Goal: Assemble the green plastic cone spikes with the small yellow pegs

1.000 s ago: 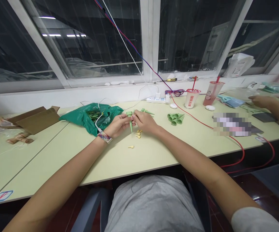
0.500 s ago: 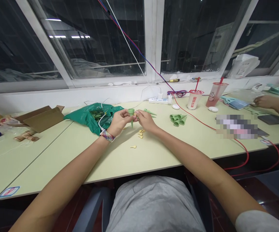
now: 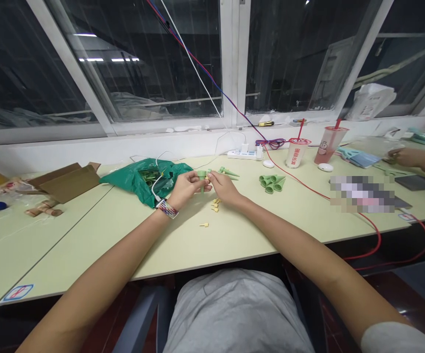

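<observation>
Over the table, my left hand [image 3: 187, 189] grips a green plastic cone spike [image 3: 201, 174], wide end up and tip pointing down. My right hand [image 3: 224, 187] meets it from the other side, thumb and fingers pinched on a small yellow piece [image 3: 207, 177] at the spike's side; fingers hide most of that piece. Just below the hands lie several small yellow plastic pegs [image 3: 215, 205], with one yellow peg [image 3: 204, 225] apart nearer the front edge. Behind my right hand rest more green spikes [image 3: 230, 172]. To the right stands a cluster of green cone spikes [image 3: 272, 183].
An open green plastic bag [image 3: 146, 181] holding green parts lies left of my hands. Further left are a cardboard box [image 3: 67, 184] and wooden pieces [image 3: 45, 210]. Two drink cups [image 3: 297, 153], a power strip [image 3: 243, 154] and a red cable are at the back right. A co-worker's hand [image 3: 411, 158] is far right.
Both hands stay together at the green spike, with small finger shifts around its side. The whole view has shifted slightly; the loose pegs and spikes lie as before.
</observation>
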A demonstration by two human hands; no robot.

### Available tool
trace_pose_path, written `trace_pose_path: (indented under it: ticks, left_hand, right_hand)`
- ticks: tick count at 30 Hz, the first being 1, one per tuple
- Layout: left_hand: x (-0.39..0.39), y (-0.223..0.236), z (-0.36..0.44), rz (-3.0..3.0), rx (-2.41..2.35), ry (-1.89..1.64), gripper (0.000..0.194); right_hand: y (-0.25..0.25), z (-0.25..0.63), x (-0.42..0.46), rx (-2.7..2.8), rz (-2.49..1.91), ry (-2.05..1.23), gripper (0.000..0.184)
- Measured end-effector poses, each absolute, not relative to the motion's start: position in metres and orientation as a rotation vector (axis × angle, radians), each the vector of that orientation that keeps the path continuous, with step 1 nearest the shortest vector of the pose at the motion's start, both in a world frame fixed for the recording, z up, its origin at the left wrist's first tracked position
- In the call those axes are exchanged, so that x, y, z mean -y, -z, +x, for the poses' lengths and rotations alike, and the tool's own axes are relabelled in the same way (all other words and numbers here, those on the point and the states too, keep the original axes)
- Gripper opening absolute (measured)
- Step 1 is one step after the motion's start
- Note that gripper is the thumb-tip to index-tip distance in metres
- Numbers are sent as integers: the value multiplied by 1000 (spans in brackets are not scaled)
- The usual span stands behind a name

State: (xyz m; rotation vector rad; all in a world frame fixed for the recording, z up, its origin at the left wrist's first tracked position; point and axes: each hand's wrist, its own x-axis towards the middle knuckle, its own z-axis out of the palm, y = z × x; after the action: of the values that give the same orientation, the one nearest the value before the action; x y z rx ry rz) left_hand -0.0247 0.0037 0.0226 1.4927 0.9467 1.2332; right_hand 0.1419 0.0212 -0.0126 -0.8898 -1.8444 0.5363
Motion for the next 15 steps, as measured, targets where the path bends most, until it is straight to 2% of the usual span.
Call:
trace_pose_path:
  ticks: [10, 13, 15]
  left_hand:
    - [0, -26, -23, 1561, -983, -1154, 52]
    - [-3, -24, -20, 1517, -966, -1171, 51]
    - [-4, -22, -17, 1446, -959, -1201, 50]
  right_hand:
    - [7, 150, -17, 1923, -979, -377, 33]
    - [7, 145, -20, 1833, -935, -477, 36]
    - [7, 140, -24, 1725, -901, -721, 41]
